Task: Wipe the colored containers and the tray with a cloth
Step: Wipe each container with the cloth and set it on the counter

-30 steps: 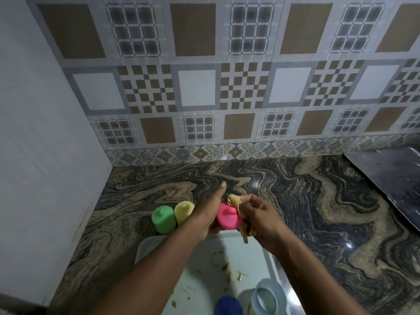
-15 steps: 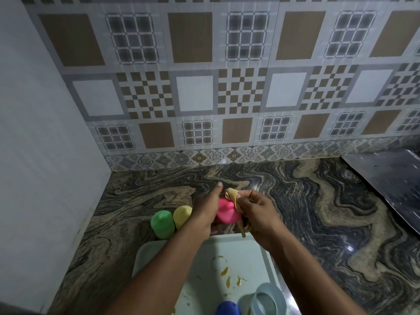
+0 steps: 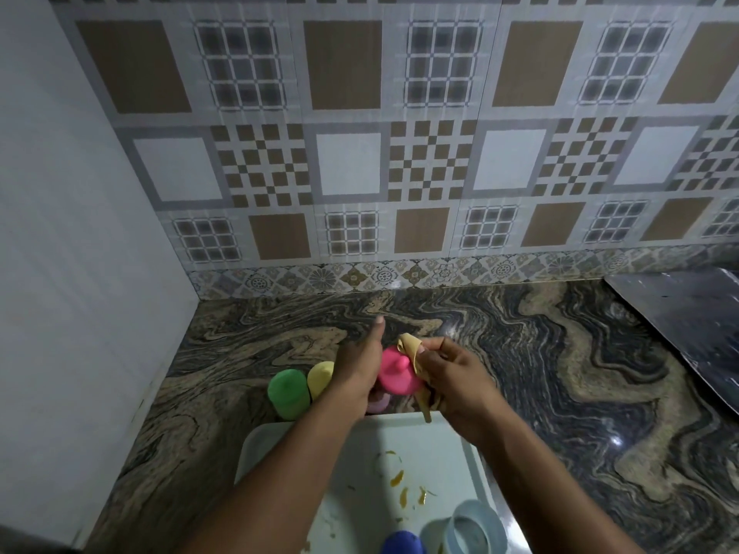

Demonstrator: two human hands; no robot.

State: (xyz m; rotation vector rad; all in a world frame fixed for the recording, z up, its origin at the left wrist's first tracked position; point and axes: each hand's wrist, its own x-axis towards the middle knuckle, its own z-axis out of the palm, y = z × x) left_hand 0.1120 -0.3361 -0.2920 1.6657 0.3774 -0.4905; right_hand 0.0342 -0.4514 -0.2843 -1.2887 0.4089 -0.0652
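Mid-frame, pink container held in both hands with the cloth on it

Centrally, just above the tray's far edge, the pink container sits between the two hands, its rounded end with a small knob facing up. The left hand has its fingers wrapped round the container's left side, thumb stretched straight up. The right hand pinches a yellowish cloth against the container's right side, and a strip of it hangs below the fingers.

Under the pink one, a pale lilac container peeks out. Left of the left hand, the yellow container and green container stand touching on the counter, rounded ends up; their contents cannot be seen.

The pale tray fills the lower middle, marked with orange-brown smears. At its near end, a blue container is cut off by the bottom edge. Beside it a light blue container lies tilted, its open mouth showing a pale inside.

All this rests on a swirled dark-and-tan stone countertop. A patterned tiled wall fills the upper frame, a plain white panel the left, and a dark shiny sheet the right edge.
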